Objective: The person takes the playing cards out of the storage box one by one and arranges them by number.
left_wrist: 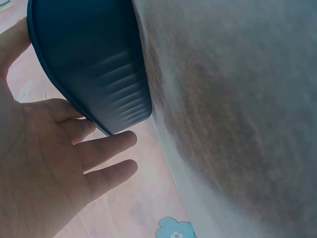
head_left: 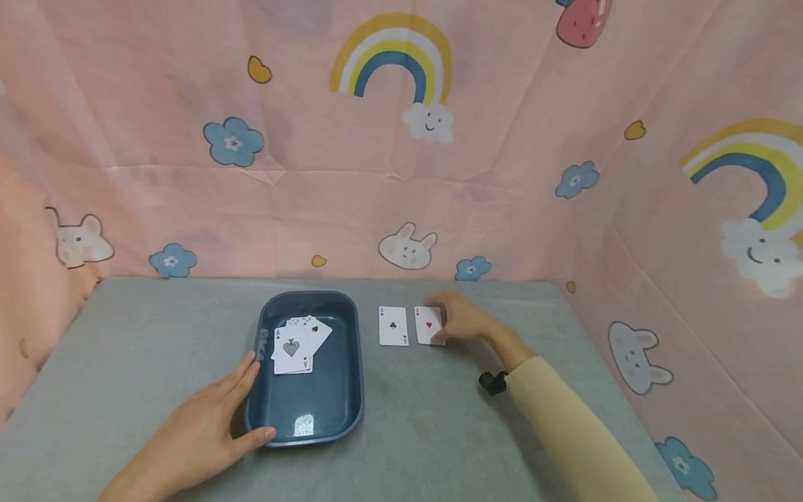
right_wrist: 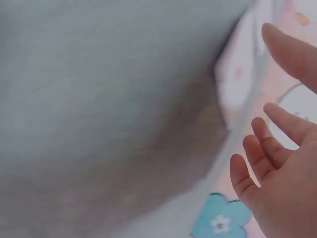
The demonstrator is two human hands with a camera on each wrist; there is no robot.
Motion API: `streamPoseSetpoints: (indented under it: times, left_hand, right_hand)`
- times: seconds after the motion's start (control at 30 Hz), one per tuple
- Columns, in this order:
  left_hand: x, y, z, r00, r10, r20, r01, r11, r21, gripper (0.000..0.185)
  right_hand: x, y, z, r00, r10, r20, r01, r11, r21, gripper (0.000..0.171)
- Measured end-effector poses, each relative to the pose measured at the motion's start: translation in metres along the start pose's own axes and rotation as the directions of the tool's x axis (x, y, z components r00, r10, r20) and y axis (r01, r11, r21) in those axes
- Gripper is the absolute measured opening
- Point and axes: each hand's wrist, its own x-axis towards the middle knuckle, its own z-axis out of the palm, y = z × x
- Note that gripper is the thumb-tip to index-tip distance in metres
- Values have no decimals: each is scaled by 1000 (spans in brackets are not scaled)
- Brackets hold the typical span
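A dark blue tray (head_left: 332, 397) sits on the grey table (head_left: 125, 348) with a small pile of playing cards (head_left: 295, 346) in it, an ace of spades on top. My left hand (head_left: 207, 425) lies flat against the tray's near left corner, fingers straight and thumb along the front rim. The left wrist view shows the tray's outer wall (left_wrist: 94, 59) against my open left hand (left_wrist: 59, 168). To the tray's right lie an ace of clubs (head_left: 393, 325) and an ace of hearts (head_left: 428, 325), face up. My right hand (head_left: 461, 319) touches the heart card's right edge. In the right wrist view that hand (right_wrist: 277, 173) has loosely spread fingers beside a blurred white card (right_wrist: 237, 74).
Pink cloth walls (head_left: 401, 195) printed with rainbows, rabbits and flowers close in the table at the back and both sides. A black wrist strap (head_left: 492, 382) shows at the end of my yellow sleeve (head_left: 564, 425).
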Motion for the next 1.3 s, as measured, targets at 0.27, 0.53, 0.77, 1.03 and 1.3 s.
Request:
streamPoseSetpoints:
  times: [0.27,0.53,0.77,1.03,1.3]
  left_hand:
    - [1,-1,0,1000,-13,15,13,1000,0,110]
    - [0,-2,0,1000,-15,13,15,1000,-2,109]
    - [0,-2,0,1000,-2,2,2,1000,-1,109]
    - [1,-1,-1,1000,-15,18,15,1000,-2,109]
    - [0,-2,-1,1000,-11,15,11,1000,-1,110]
  right_hand:
    - [2,-20,-15,997,8,-74,2,991,135,67]
    - [9,-46,-20,988,-96,-123,119,974,194,52]
    - [13,-72,-20,982,-132,-132,158,964,216,49]
    - [17,-100,-15,968,-192,-163,233,928,292,46]
    - [24,-133,-2,941,-236,-240,309,891,333,40]
